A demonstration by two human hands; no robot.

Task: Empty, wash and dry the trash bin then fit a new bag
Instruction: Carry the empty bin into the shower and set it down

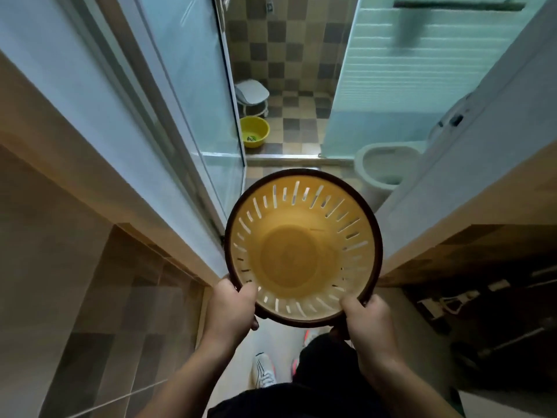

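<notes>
A round yellow trash bin [289, 257] with slotted walls and a dark brown rim hangs in front of me, mouth up, and I see nothing inside it. My left hand [230, 312] grips the near left of the rim, thumb inside the bin. My right hand [369, 319] grips the near right of the rim the same way. The bin is held in a bathroom doorway, above the floor.
A glass sliding door [193, 95] stands on the left and a white door [401, 79] on the right. Beyond lie a checkered tile floor [295, 128], a yellow basin [254, 131], a white stool [251, 93] and a toilet [384, 164]. My shoes [264, 369] are below.
</notes>
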